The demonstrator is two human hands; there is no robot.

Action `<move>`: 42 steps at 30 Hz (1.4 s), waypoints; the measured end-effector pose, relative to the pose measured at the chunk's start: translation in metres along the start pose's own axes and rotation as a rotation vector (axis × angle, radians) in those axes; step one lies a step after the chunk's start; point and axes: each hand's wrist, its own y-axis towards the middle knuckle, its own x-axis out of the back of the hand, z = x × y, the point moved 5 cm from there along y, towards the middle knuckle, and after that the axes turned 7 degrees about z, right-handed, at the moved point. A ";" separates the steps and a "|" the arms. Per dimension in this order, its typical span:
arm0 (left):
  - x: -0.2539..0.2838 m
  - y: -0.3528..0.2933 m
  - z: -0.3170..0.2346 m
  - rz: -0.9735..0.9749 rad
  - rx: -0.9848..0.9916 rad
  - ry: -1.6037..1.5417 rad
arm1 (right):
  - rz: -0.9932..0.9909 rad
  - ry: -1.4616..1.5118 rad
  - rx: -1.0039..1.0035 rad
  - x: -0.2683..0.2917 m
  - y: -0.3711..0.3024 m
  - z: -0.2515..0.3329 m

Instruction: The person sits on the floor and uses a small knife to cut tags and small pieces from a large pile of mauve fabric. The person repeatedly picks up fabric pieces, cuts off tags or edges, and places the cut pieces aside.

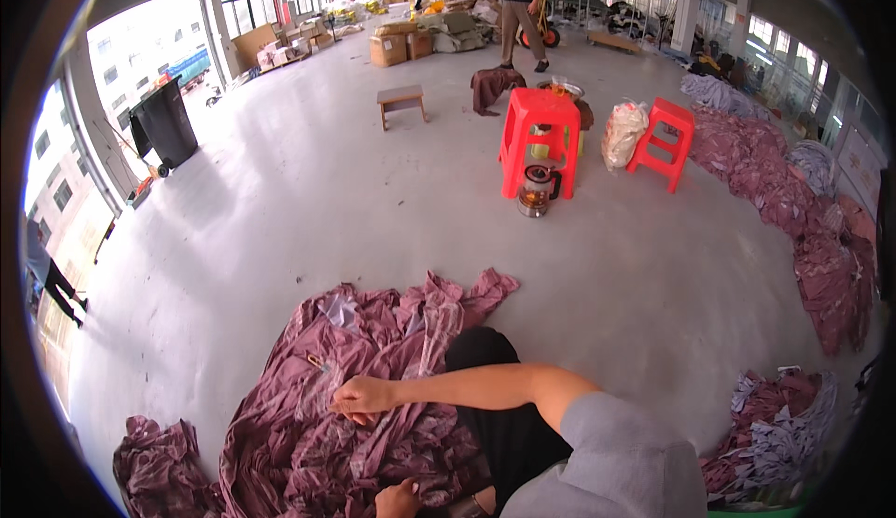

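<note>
A big heap of crumpled maroon patterned cloth [308, 425] is spread over the floor in front of me. My right hand [362, 399] is over its middle, reached across from the right, fingers closed; whatever they hold is too small or hidden to make out. Low at the picture's edge, my left hand [399, 499] is closed on a part of the cloth, though the fingers are partly out of sight. Small thread snips [317, 362] with an orange handle seem to lie on the heap, just beyond my right hand. A pale scrap [340, 311] rests near its far side.
Red plastic stools [541, 112] [665, 140] and a glass kettle [535, 191] stand ahead. A small wooden stool [401, 103] is farther left. Maroon and grey cloth piles [747, 159] line the right. A person [523, 5] stands at the back, another [54, 271] far left.
</note>
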 end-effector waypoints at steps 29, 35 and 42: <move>-0.015 0.032 0.020 0.134 -0.055 -0.070 | -0.010 -0.240 -0.206 -0.007 0.005 -0.040; -0.004 0.031 0.013 0.113 -0.107 -0.004 | -0.038 -0.267 -0.163 -0.004 0.001 -0.043; 0.012 0.021 -0.002 0.045 -0.097 -0.022 | -0.022 -0.271 -0.196 -0.016 -0.002 -0.032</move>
